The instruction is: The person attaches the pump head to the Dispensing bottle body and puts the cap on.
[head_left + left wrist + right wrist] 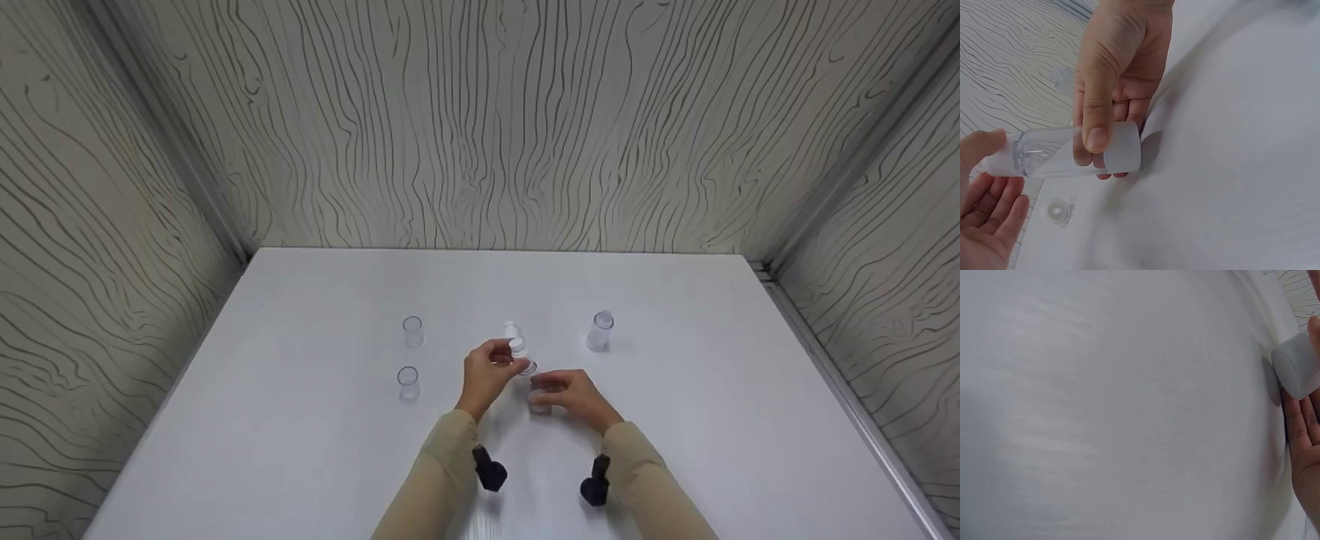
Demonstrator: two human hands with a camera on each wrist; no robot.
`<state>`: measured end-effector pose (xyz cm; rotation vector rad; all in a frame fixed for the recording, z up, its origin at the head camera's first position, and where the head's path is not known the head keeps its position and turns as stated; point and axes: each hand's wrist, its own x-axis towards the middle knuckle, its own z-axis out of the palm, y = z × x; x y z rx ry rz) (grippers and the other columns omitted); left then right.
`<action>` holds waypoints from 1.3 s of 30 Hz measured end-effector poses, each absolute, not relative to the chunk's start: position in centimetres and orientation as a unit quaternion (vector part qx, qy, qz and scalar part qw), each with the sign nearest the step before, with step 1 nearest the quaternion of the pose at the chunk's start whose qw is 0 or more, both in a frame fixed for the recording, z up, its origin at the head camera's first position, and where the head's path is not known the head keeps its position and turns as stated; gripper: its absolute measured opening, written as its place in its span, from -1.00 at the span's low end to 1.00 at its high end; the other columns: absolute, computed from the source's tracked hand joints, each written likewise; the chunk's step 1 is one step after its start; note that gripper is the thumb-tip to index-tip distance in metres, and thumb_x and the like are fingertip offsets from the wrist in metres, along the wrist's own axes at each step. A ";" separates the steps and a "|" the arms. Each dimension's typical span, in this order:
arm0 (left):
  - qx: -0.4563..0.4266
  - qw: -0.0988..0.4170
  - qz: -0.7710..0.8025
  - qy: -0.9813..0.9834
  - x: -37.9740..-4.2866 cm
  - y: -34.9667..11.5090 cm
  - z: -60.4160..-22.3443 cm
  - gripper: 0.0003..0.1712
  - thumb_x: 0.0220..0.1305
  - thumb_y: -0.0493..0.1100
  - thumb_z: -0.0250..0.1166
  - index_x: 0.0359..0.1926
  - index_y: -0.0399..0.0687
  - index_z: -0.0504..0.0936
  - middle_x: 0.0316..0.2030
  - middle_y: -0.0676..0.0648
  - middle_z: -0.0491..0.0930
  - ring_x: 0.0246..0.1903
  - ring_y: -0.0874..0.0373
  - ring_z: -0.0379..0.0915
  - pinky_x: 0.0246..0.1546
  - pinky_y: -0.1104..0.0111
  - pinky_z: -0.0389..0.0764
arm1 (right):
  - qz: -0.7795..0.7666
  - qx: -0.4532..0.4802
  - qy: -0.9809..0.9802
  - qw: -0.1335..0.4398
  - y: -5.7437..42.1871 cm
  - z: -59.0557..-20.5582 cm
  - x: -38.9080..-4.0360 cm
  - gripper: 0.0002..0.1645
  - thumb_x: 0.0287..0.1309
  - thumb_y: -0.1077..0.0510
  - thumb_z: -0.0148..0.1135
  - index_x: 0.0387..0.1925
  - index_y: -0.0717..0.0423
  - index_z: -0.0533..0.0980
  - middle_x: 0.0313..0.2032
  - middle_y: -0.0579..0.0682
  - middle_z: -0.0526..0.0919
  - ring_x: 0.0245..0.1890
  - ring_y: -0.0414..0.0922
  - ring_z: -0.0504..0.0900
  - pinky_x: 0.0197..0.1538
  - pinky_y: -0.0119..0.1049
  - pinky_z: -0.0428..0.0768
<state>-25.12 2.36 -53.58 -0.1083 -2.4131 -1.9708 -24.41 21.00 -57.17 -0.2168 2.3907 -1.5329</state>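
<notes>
A clear bottle [1055,138] with a frosted base [1123,147] and a white pump top [1002,156] is held between both hands. My left hand [486,373] grips the white top between thumb and fingers. My right hand [574,394] holds the lower end, its thumb lying across the clear wall near the base in the left wrist view. In the right wrist view the base [1292,367] shows close over the table at the right edge. Just beyond the left hand stands a small white part [511,329], seen as a round piece in the left wrist view.
To the left, two clear cups [413,331] stand on the white table [300,450], one behind the other. Another clear bottle [599,332] stands at the right. Patterned wall panels [480,135] enclose the table at the back and sides. Black wrist cameras hang below both sleeves.
</notes>
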 end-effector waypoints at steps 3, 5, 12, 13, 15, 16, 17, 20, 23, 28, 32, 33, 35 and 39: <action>-0.046 0.002 -0.629 -0.776 -25.1 2.4 -53.6 -0.55 0.08 -0.27 0.39 0.01 -0.34 0.58 -0.15 -0.25 0.68 -0.13 0.05 0.64 -0.06 0.35 0.69 | -0.533 -0.073 0.830 0.146 21.0 -57.2 -24.4 -0.41 0.01 0.08 0.44 0.07 0.29 0.56 0.02 0.22 0.69 0.05 0.04 0.68 0.10 -0.23 0.65; -0.050 -0.003 -0.629 -0.776 -25.2 2.4 -53.5 -0.54 0.09 -0.28 0.36 0.05 -0.34 0.56 -0.11 -0.26 0.68 -0.10 0.03 0.64 -0.02 0.35 0.69 | -0.534 -0.076 0.829 0.146 21.1 -57.2 -24.4 -0.41 0.01 0.08 0.44 0.07 0.30 0.55 0.02 0.24 0.68 0.06 0.07 0.67 0.10 -0.19 0.65; -0.062 -0.001 -0.628 -0.776 -25.2 2.3 -53.8 -0.54 0.10 -0.30 0.34 0.06 -0.35 0.55 -0.08 -0.27 0.67 -0.08 0.02 0.63 0.00 0.36 0.67 | -0.538 -0.075 0.826 0.149 21.1 -57.4 -24.5 -0.41 0.01 0.08 0.44 0.06 0.30 0.55 0.02 0.24 0.68 0.04 0.05 0.68 0.07 -0.25 0.66; -0.066 0.002 -0.628 -0.775 -25.2 2.3 -53.8 -0.54 0.10 -0.30 0.34 0.06 -0.36 0.55 -0.09 -0.28 0.67 -0.08 0.01 0.63 0.00 0.35 0.68 | -0.540 -0.073 0.825 0.151 21.1 -57.3 -24.5 -0.40 0.00 0.08 0.44 0.07 0.30 0.55 0.03 0.24 0.68 0.05 0.05 0.68 0.07 -0.27 0.66; -0.073 0.006 -0.628 -0.775 -25.2 2.2 -53.9 -0.54 0.09 -0.31 0.34 0.05 -0.37 0.56 -0.10 -0.29 0.67 -0.08 -0.01 0.64 0.00 0.33 0.68 | -0.545 -0.078 0.821 0.151 21.1 -57.3 -24.4 -0.40 0.00 0.08 0.45 0.06 0.31 0.55 0.03 0.25 0.67 0.06 0.06 0.67 0.08 -0.29 0.66; -0.076 0.007 -0.628 -0.774 -25.2 2.1 -53.9 -0.53 0.09 -0.30 0.35 0.05 -0.37 0.56 -0.10 -0.30 0.67 -0.08 -0.02 0.64 0.01 0.32 0.68 | -0.546 -0.080 0.820 0.151 21.1 -57.3 -24.4 -0.39 0.00 0.07 0.45 0.06 0.31 0.55 0.03 0.26 0.67 0.07 0.07 0.67 0.08 -0.28 0.66; -0.077 0.007 -0.628 -0.774 -25.2 2.0 -53.9 -0.53 0.09 -0.29 0.36 0.05 -0.36 0.56 -0.11 -0.30 0.67 -0.08 -0.03 0.64 0.01 0.30 0.68 | -0.547 -0.083 0.819 0.151 21.1 -57.3 -24.4 -0.39 0.00 0.07 0.45 0.06 0.32 0.55 0.04 0.26 0.66 0.08 0.09 0.66 0.09 -0.27 0.66; -0.071 0.003 -0.631 -0.772 -25.2 2.0 -53.8 -0.51 0.09 -0.25 0.40 0.05 -0.35 0.56 -0.11 -0.29 0.68 -0.07 -0.03 0.63 0.03 0.27 0.67 | -0.549 -0.084 0.818 0.151 21.1 -57.3 -24.5 -0.39 -0.01 0.07 0.45 0.06 0.31 0.55 0.03 0.26 0.67 0.09 0.10 0.65 0.10 -0.25 0.65; -0.059 -0.004 -0.635 -0.771 -25.2 2.0 -53.7 -0.49 0.08 -0.19 0.44 0.05 -0.32 0.57 -0.10 -0.26 0.68 -0.07 -0.02 0.64 0.03 0.26 0.67 | -0.546 -0.081 0.820 0.152 21.1 -57.3 -24.6 -0.40 0.00 0.07 0.45 0.06 0.30 0.56 0.03 0.26 0.67 0.09 0.11 0.65 0.10 -0.25 0.65; -0.047 -0.005 -0.639 -0.768 -25.3 2.0 -53.7 -0.47 0.05 -0.13 0.47 0.03 -0.29 0.59 -0.10 -0.24 0.69 -0.06 -0.01 0.64 0.03 0.24 0.66 | -0.545 -0.079 0.821 0.151 21.1 -57.1 -24.5 -0.41 0.01 0.08 0.44 0.06 0.30 0.56 0.02 0.25 0.67 0.10 0.11 0.64 0.09 -0.26 0.65; -0.040 0.003 -0.638 -0.769 -25.3 2.0 -53.8 -0.49 0.03 -0.12 0.48 0.00 -0.28 0.60 -0.13 -0.22 0.70 -0.09 0.03 0.65 0.00 0.28 0.67 | -0.545 -0.078 0.821 0.151 21.1 -57.2 -24.5 -0.42 0.02 0.10 0.43 0.07 0.31 0.55 0.03 0.26 0.67 0.10 0.11 0.64 0.10 -0.24 0.65; -0.038 0.004 -0.638 -0.769 -25.3 2.0 -53.8 -0.49 0.03 -0.12 0.48 -0.01 -0.28 0.61 -0.13 -0.22 0.71 -0.10 0.04 0.65 -0.01 0.29 0.67 | -0.545 -0.078 0.821 0.151 21.1 -57.2 -24.5 -0.42 0.03 0.11 0.43 0.07 0.31 0.55 0.03 0.26 0.67 0.10 0.11 0.64 0.10 -0.24 0.65; -0.034 0.008 -0.638 -0.769 -25.3 2.1 -53.9 -0.49 0.01 -0.12 0.49 -0.02 -0.28 0.61 -0.15 -0.22 0.71 -0.12 0.06 0.66 -0.05 0.33 0.68 | -0.545 -0.077 0.821 0.151 21.0 -57.1 -24.5 -0.44 0.04 0.13 0.41 0.07 0.33 0.54 0.03 0.27 0.66 0.10 0.12 0.64 0.10 -0.23 0.65; -0.029 0.015 -0.643 -0.765 -25.3 2.3 -53.9 -0.52 -0.01 -0.14 0.50 -0.06 -0.28 0.63 -0.18 -0.22 0.71 -0.17 0.09 0.66 -0.10 0.38 0.69 | -0.547 -0.078 0.819 0.155 20.8 -56.1 -24.0 -0.47 0.07 0.19 0.38 0.07 0.37 0.53 0.04 0.31 0.65 0.11 0.16 0.62 0.11 -0.19 0.65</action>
